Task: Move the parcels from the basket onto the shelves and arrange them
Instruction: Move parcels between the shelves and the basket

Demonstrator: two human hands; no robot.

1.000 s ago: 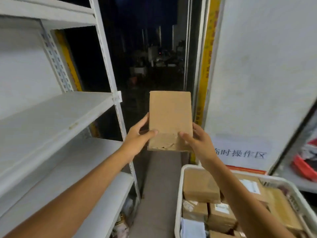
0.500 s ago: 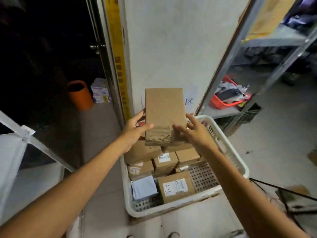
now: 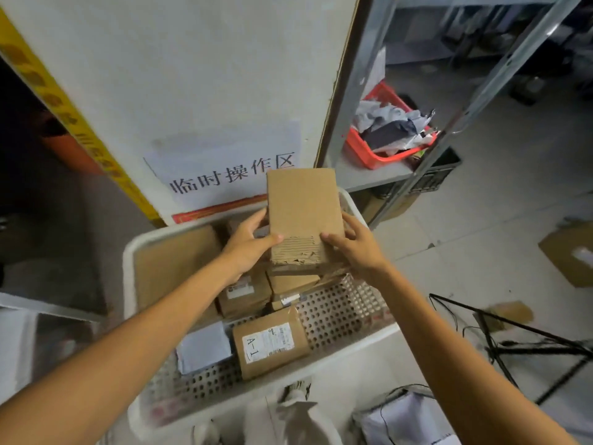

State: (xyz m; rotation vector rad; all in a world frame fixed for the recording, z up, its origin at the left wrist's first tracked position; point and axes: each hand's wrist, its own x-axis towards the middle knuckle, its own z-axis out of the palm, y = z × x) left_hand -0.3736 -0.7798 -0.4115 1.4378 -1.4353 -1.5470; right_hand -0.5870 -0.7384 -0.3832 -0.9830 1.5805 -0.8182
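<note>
1. Grip: left hand [image 3: 247, 248] and right hand [image 3: 356, 250] clamp the cardboard box [image 3: 303, 213] at its near corners.
2. Box hangs above the basket [image 3: 128, 284], over the other parcels [image 3: 269, 342].
3. Judged step: transfer. Next: carry it to a shelf, set flat.

1. Ahead of you stands a white panel [image 3: 192, 75], with a paper sign [image 3: 224, 168] of black characters stuck low on it.
2. A yellow strip [image 3: 73, 123] runs slantwise along the panel's left edge. Left of it, in the dark, you have something orange [image 3: 73, 152], too blurred to name.
3. To your right a metal rack [image 3: 369, 178] bears a red tray [image 3: 365, 154] filled with crumpled bags [image 3: 391, 130].
4. A black crate [image 3: 439, 168] sits below that rack's board.
5. Cardboard [image 3: 568, 255] lies on the floor at far right, and a black wire stand [image 3: 513, 332] is nearer you.
</note>
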